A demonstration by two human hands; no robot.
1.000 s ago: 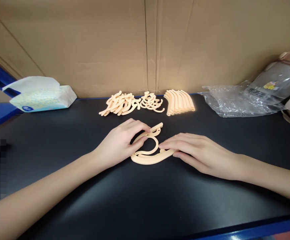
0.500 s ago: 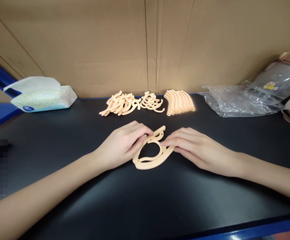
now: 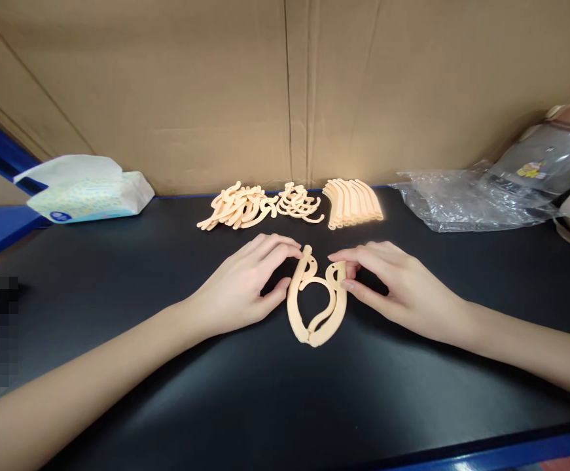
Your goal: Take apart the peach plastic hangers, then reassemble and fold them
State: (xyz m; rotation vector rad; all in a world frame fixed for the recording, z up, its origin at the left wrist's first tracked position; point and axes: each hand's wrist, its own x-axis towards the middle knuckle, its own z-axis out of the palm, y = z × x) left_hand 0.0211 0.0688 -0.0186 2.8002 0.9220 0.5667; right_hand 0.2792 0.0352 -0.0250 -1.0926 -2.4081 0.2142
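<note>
A beige folding hanger point(image 3: 292, 307) lies on the black tabletop, its two curved arms folded upward into a narrow U. Its hook point(image 3: 334, 302) curls between the arms. My left hand point(image 3: 252, 278) is beside the left arm, with thumb and fingers apart and their tips at its outer edge. With thumb and fingers, my right hand point(image 3: 392, 281) holds the upper end of the right arm; some of its fingertips are hidden behind that arm.
Behind the hanger are a pile of beige curved arms point(image 3: 235, 206), a heap of hooks point(image 3: 298, 201) and a neat row of arms point(image 3: 353, 203). A tissue pack point(image 3: 91, 196) sits at left, clear plastic bags point(image 3: 461, 203) at right. Cardboard point(image 3: 191, 85) backs the table.
The hanger has turned upright in view, and its two arms now stand nearly side by side. My left fingers have loosened from its left arm, while my right hand has shifted to the right arm's end.
</note>
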